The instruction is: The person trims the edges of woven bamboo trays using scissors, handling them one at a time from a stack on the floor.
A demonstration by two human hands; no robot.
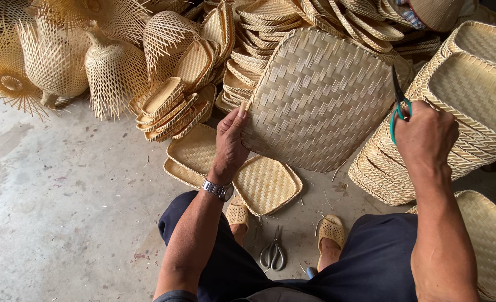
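My left hand (229, 144) grips the left rim of a large woven bamboo tray (320, 100), which is held up and tilted with its underside toward me. My right hand (424, 136) is closed on green-handled scissors (399, 106), whose dark blades point up at the tray's right rim. A watch sits on my left wrist. I sit with both knees apart, feet in woven sandals.
A second pair of grey scissors (272, 254) lies on the concrete floor between my feet. Small woven trays (267, 184) lie below the big one. Stacks of trays (471, 112) stand at right, and woven lampshade-like baskets (114, 70) pile at the back left.
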